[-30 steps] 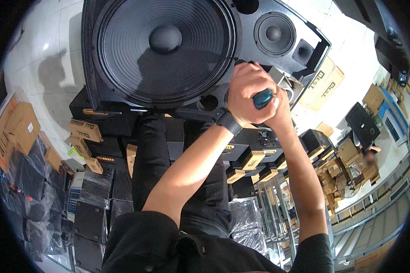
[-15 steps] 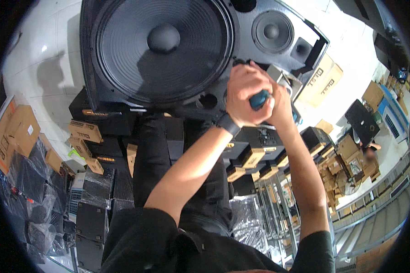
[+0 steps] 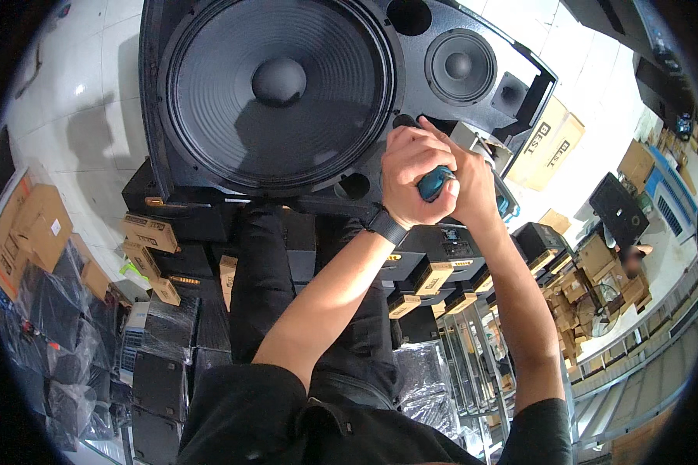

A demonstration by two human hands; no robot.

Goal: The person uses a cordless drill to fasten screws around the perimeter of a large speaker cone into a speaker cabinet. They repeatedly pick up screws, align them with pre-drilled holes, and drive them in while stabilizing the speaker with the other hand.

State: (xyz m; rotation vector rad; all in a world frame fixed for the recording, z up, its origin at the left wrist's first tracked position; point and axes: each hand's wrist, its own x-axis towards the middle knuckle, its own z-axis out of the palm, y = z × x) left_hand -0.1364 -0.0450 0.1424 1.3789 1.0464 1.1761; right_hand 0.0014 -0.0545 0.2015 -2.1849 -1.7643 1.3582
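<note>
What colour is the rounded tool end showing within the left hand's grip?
Dark teal; the rounded tool end shows best in the head view.

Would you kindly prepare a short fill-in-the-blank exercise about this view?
1. The left hand, on the teal tool, has a black band around its ____.
2. In the picture, the small speaker cone lies to the ____ of the large speaker cone.
3. The person's sleeves are coloured ____.

Missing words: wrist; right; black.

Light glints off pale floor tiles [image 3: 62, 133] beside brown cardboard boxes [image 3: 45, 226].
</note>
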